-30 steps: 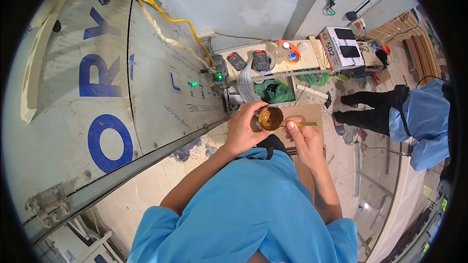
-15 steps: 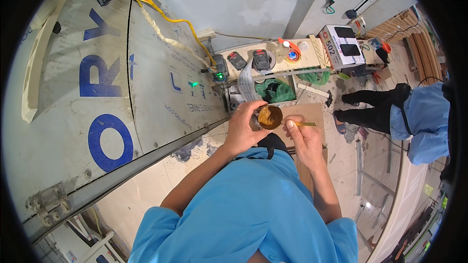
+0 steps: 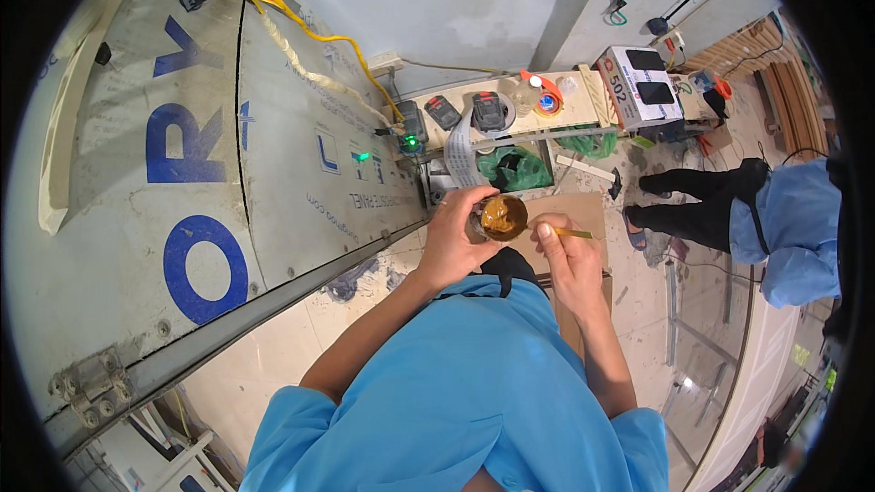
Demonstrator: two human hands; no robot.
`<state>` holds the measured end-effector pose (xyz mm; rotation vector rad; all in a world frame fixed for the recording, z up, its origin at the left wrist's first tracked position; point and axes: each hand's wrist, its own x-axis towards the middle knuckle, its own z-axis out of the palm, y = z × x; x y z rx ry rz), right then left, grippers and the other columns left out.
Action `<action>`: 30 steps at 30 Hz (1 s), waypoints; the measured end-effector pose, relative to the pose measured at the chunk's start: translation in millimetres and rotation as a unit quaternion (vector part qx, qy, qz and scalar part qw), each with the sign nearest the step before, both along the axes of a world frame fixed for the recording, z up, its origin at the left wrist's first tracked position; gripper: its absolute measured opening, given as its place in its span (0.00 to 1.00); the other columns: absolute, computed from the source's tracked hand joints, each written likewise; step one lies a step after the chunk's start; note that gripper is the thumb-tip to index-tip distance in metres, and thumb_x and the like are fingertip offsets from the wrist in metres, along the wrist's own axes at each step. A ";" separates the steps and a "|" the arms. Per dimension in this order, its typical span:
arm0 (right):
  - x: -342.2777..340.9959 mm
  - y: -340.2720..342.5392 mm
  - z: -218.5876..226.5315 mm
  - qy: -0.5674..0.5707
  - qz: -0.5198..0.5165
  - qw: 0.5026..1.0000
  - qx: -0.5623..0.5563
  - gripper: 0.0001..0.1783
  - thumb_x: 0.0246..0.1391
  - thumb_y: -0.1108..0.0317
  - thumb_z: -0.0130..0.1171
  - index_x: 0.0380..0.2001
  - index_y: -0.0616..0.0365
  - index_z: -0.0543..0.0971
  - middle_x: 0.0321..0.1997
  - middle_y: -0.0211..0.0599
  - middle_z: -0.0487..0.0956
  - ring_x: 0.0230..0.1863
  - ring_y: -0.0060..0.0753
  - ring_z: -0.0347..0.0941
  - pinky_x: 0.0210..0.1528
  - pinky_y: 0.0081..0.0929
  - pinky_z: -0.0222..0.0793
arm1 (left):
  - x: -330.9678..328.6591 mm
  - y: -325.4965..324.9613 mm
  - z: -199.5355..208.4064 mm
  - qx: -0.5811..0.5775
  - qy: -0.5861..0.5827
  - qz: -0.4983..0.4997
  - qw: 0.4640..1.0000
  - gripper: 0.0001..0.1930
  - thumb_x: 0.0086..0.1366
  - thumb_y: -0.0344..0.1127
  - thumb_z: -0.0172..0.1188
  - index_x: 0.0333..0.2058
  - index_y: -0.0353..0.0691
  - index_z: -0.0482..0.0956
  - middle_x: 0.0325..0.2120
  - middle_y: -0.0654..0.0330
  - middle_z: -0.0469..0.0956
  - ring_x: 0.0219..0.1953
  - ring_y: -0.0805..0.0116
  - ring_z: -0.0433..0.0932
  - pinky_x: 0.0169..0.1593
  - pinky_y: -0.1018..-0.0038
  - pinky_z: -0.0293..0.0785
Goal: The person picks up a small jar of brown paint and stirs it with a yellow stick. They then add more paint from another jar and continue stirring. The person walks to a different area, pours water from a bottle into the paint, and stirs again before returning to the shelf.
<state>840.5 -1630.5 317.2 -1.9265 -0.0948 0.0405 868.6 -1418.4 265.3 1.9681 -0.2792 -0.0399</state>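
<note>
In front of my body, my left hand is wrapped round a small round can. Its mouth is tilted so that the mustard-brown paste inside shows. Just right of the can, my right hand pinches a thin yellowish stick between thumb and fingers. One end of the stick sticks out to the right; the other is hidden by the fingers near the can's rim.
A large grey panel with blue lettering stands at the left. Beyond my hands, a narrow shelf holds tool batteries, an orange tape roll and a box with two phones. Another person stands at the right.
The can has turned slightly, so its mouth and paste show a little more. Both hands stay almost in the same place.
</note>
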 end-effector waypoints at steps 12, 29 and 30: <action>0.2 1.7 -3.4 0.030 -0.025 0.995 0.096 0.13 0.77 0.67 0.56 0.47 0.67 0.84 0.37 0.38 0.84 0.31 0.26 0.80 0.36 0.27 0.78 | 1.7 -1.7 -0.6 -0.014 0.004 -0.009 1.000 0.38 0.49 0.30 0.81 0.61 0.43 0.76 0.54 0.54 0.80 0.57 0.50 0.78 0.62 0.58 0.75; -5.4 5.8 -0.7 -0.015 -0.042 0.999 0.028 0.13 0.77 0.68 0.56 0.46 0.67 0.84 0.37 0.38 0.84 0.32 0.25 0.80 0.38 0.26 0.79 | 0.1 3.5 -1.0 0.005 0.005 -0.012 1.000 0.40 0.48 0.31 0.83 0.61 0.43 0.76 0.56 0.56 0.79 0.57 0.56 0.78 0.60 0.63 0.74; -5.7 6.4 -0.3 -0.012 -0.027 0.999 0.037 0.13 0.77 0.68 0.56 0.46 0.67 0.84 0.37 0.38 0.84 0.32 0.25 0.80 0.38 0.26 0.79 | 0.0 3.7 -0.3 0.007 0.002 -0.011 1.000 0.40 0.48 0.31 0.83 0.61 0.43 0.76 0.56 0.56 0.79 0.57 0.56 0.78 0.60 0.63 0.74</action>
